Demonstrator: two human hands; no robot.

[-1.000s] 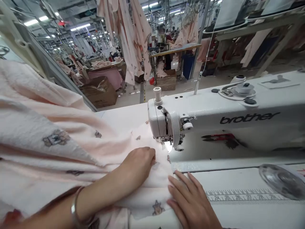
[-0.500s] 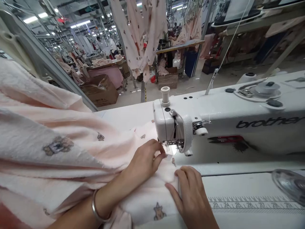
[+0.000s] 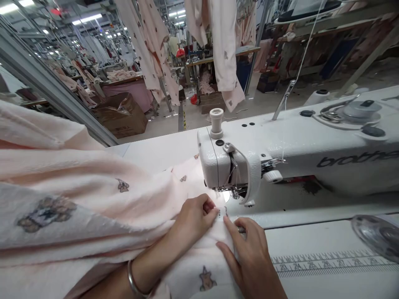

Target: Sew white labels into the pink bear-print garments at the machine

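Note:
Pale pink plush fabric (image 3: pixel 146 195) with a teddy bear print spreads from the left to beneath the needle area of a white sewing machine (image 3: pixel 237 153). Close in front of the presser foot, my left hand (image 3: pixel 195 216) is closed, thumb and fingertips pinching a small white label (image 3: pixel 221 213) with dark print. My right hand (image 3: pixel 249 253) lies on the fabric's right edge, thumb and index finger apart, the index fingertip by the label. A small metallic thing (image 3: pixel 241 229) shows between its fingers; I cannot make out what it is.
A thread stand (image 3: pixel 283 99) and a bobbin winder (image 3: pixel 358 114) top the machine. Red-handled snips (image 3: pixel 296 179) lie partly hidden behind its head. A printed ruler (image 3: pixel 327 265) runs along the table's front. Beyond are hanging garments (image 3: pixel 224 50) and a cardboard box (image 3: pixel 121 116).
My left hand has drawn slightly down from the presser foot with the label, which now lies flatter. My right index finger has stretched up to it. The camera view has shifted a little.

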